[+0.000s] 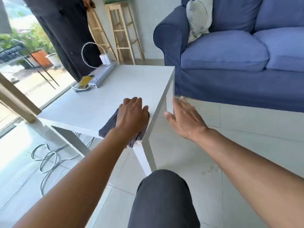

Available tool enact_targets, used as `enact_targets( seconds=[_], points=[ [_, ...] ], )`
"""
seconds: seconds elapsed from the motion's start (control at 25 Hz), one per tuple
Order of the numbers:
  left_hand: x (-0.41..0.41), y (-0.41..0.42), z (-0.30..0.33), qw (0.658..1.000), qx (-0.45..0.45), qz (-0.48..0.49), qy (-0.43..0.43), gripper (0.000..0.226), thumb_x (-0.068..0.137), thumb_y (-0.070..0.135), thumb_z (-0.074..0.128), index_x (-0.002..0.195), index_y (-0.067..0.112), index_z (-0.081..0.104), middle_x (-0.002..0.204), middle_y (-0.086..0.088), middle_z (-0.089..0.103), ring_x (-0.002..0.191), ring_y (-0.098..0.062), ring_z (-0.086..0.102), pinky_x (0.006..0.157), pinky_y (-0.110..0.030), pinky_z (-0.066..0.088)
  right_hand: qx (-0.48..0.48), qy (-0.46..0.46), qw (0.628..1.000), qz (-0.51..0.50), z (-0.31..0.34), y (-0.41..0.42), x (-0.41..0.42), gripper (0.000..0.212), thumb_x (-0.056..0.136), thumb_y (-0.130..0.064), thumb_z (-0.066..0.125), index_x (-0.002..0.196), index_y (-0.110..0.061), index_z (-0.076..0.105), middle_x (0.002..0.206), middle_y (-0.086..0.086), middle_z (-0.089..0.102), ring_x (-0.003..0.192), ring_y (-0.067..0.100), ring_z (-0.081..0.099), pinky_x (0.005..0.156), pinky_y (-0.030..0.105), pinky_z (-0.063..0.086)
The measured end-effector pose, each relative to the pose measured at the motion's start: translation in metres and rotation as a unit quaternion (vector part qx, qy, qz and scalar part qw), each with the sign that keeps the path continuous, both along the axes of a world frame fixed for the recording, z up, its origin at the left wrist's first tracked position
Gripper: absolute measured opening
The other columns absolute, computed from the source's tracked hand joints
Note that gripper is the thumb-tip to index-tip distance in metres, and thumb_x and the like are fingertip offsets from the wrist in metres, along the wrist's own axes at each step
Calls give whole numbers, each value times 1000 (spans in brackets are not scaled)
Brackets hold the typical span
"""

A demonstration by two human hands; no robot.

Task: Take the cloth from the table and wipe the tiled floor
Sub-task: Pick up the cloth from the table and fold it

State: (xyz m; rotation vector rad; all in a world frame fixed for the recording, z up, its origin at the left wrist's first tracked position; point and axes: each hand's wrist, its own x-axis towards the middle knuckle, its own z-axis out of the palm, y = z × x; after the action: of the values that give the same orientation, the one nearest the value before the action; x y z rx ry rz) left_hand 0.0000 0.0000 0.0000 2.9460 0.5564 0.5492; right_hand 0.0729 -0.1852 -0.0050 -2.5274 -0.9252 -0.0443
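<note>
Two bare forearms reach out from us over a raised knee (162, 195) in dark trousers at the near edge. Below and around it lies the tiled floor (189, 162), pale and glossy, with grey cables (47, 158) looped on it at the near left under the table.

Our left hand (133, 116) lies palm down on the dark grey cloth (108, 124), fingers curled lightly over it and pressing it flat; we cannot tell whether they have actually gathered the fabric into a grip. The cloth sits on the near right corner of the white table (115, 89), one end drooping over the near edge beside the table leg.

Our right hand (182, 116) floats just right of that corner, off the table, fingers spread loose and holding nothing, thumb toward the table's edge.

Farther along the tabletop, at its far left, a white power strip (103, 74) lies with a yellow phone (84, 81) at its near end and a white charger (104, 59) with a looped cable plugged in at its far end.

Beyond the table on the right stands a blue sofa (230, 55) with a pale cushion (198, 18) against its arm. At the far left a person in dark clothing (65, 30) stands by the glass door, with wooden stools (121, 30) behind.
</note>
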Motion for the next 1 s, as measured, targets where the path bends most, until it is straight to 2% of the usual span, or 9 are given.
enact_targets(
  seconds=[0.12, 0.2, 0.36, 0.48, 0.56, 0.64, 0.8, 0.92, 1.0],
  points=[
    [-27, 59, -13, 988, -32, 141, 44, 37, 94, 39, 42, 95, 7, 60, 110, -19, 64, 110, -41, 50, 87, -48, 42, 26, 44, 997, 50, -5, 60, -15, 39, 103, -43, 46, 117, -7, 51, 130, 15, 62, 125, 40, 47, 96, 49, 47],
    [-44, 80, -26, 975, -34, 200, 94, 48, 93, 46, 46, 107, 4, 63, 114, -20, 62, 110, -41, 52, 86, -47, 44, -3, 78, 996, 46, -11, 93, -24, 43, 102, -47, 47, 119, -8, 52, 127, 14, 63, 124, 38, 46, 93, 48, 45],
    [-37, 72, -31, 973, -123, 178, 74, 33, 90, 41, 51, 103, 14, 63, 105, -13, 68, 97, -37, 60, 74, -38, 41, -10, 111, 994, 20, -17, 113, -16, 35, 94, -34, 60, 119, -10, 63, 121, 13, 66, 120, 36, 56, 95, 43, 50],
    [-23, 57, -22, 971, -161, 154, 86, 30, 89, 36, 51, 104, 11, 60, 110, -17, 67, 100, -37, 59, 76, -38, 41, 63, 190, 980, 2, -17, 86, -10, 13, 82, -26, 64, 80, -14, 62, 81, 3, 63, 87, 31, 61, 63, 33, 46],
    [-6, 28, -19, 975, -176, 104, 83, 32, 92, 34, 49, 109, 7, 55, 115, -22, 65, 105, -40, 59, 78, -39, 42, 127, 217, 967, -35, -15, 48, -3, 21, 80, -27, 66, 69, -15, 53, 66, -3, 53, 73, 25, 54, 54, 31, 36],
    [17, -15, -21, 973, -222, 36, 59, 32, 94, 31, 49, 113, 5, 52, 117, -23, 63, 103, -41, 58, 78, -39, 41, 203, 245, 943, -99, -14, -1, 7, 20, 78, -26, 68, 72, -12, 55, 64, -3, 51, 66, 20, 50, 52, 30, 36],
    [70, -104, -34, 946, -310, -68, 64, 35, 88, 27, 59, 119, 11, 54, 114, -13, 64, 98, -30, 58, 81, -40, 47, 318, 286, 880, -208, -30, -100, 42, 10, 73, -19, 73, 81, -14, 69, 69, 0, 65, 64, 19, 63, 51, 28, 54],
    [91, -148, -71, 912, -370, -111, 142, 36, 83, 22, 59, 117, 14, 54, 112, -9, 64, 101, -30, 61, 87, -45, 55, 290, 303, 873, -247, -61, -154, 57, 16, 71, -24, 75, 82, -14, 70, 74, 3, 69, 68, 22, 66, 58, 36, 55],
    [93, -168, -115, 877, -422, -109, 203, 31, 75, 19, 57, 105, 9, 54, 100, -11, 64, 91, -30, 63, 81, -49, 59, 243, 365, 862, -253, -101, -182, 61, 16, 70, -26, 77, 84, -18, 72, 80, 4, 72, 74, 22, 70, 64, 37, 56]
  ],
)
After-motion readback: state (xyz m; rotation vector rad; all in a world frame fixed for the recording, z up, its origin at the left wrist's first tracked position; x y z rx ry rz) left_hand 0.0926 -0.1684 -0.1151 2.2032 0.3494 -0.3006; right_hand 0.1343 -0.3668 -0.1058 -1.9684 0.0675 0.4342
